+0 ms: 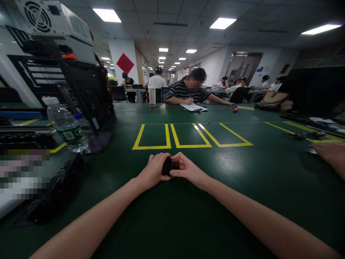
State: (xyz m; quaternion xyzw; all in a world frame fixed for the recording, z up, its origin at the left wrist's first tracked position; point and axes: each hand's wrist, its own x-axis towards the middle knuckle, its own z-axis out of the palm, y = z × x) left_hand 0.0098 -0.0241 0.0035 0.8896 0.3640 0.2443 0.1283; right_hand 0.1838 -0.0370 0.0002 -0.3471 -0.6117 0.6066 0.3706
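Observation:
A small black object (167, 166) is between my two hands, just above or on the green table; its kind is too dark to make out. My left hand (154, 169) is closed round its left side, with the fingers over its top. From the right, my right hand (188, 170) pinches its edge between thumb and bent fingers. Both forearms reach in from the lower corners. Beyond my hands, yellow tape outlines (192, 146) mark several boxes on the table (172, 223).
At left stand a water bottle (66, 126), a black computer case (86, 90) and a power supply (58, 28). A person (188, 88) writes on a clipboard (194, 107) across the table, near a white cup (152, 96). Another person's hand (331, 154) lies at right.

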